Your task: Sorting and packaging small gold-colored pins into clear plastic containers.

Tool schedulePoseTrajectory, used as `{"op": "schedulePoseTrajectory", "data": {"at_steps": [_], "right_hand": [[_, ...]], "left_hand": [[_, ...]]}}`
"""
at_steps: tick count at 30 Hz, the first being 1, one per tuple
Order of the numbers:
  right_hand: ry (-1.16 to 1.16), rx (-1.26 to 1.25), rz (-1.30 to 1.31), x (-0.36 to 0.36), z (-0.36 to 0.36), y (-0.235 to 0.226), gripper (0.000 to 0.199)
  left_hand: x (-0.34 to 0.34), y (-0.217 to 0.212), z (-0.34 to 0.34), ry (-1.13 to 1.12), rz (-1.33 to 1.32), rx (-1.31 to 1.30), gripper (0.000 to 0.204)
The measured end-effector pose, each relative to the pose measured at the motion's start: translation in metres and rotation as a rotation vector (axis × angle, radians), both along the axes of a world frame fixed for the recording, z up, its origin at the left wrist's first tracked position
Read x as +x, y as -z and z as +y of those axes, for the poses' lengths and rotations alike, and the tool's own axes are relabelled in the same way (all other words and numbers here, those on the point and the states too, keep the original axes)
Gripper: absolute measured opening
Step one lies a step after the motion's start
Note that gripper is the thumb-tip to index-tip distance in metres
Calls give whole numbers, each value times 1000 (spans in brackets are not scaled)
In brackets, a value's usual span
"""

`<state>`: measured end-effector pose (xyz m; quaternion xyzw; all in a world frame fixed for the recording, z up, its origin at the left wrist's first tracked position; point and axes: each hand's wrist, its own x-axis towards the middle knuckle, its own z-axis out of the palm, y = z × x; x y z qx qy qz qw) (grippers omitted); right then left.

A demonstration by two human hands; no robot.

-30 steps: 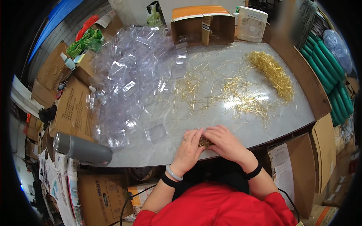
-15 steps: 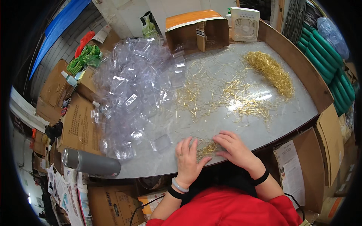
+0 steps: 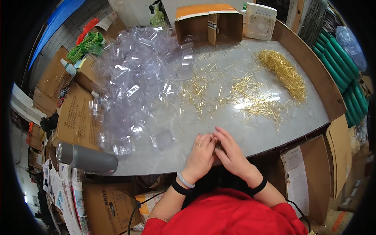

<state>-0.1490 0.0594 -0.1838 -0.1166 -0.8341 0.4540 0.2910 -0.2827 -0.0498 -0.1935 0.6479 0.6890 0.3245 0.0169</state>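
Observation:
Near the front edge of the grey table point(image 3: 188, 135), my left hand point(image 3: 199, 154) and my right hand point(image 3: 232, 153) are cupped against each other. A small bunch of thin gold wire pieces point(image 3: 218, 145) is pressed between them, mostly hidden by fingers and palms. The left fingers are bent and close together; those of the right lie long over the bunch. Beyond my hands, loose gold wire pieces point(image 3: 256, 100) are scattered, with a thick heap of them point(image 3: 285, 74) at the far right. Many transparent plastic cases point(image 3: 135, 78) are piled at the left.
A grey bottle point(image 3: 92, 158) lies at the table's left front corner. Cardboard boxes point(image 3: 76, 125) line the left side. At the back stand an orange-topped open carton point(image 3: 209, 25) and a white fan point(image 3: 260, 21). A brown raised border point(image 3: 317, 64) edges the right side.
My hands have come together from either side of the small bunch of gold wire pieces on the table, closing around it. The view has shifted slightly.

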Motion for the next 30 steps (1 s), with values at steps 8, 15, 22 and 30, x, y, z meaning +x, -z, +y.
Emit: {"op": "schedulePoseTrajectory", "data": {"at_steps": [8, 15, 22, 30], "right_hand": [[104, 230, -22, 9, 24, -1, 53], [79, 32, 13, 20, 18, 1, 44], [3, -905, 563, 47, -33, -178, 97], [-389, -183, 802, 57, 9, -197, 116]], "left_hand": [[7, -8, -7, -54, -117, 65, 63], [7, -6, -15, -154, -193, 159, 66], [0, -3, -15, -218, -284, 94, 47], [0, -6, -11, -206, -350, 117, 40]]}}
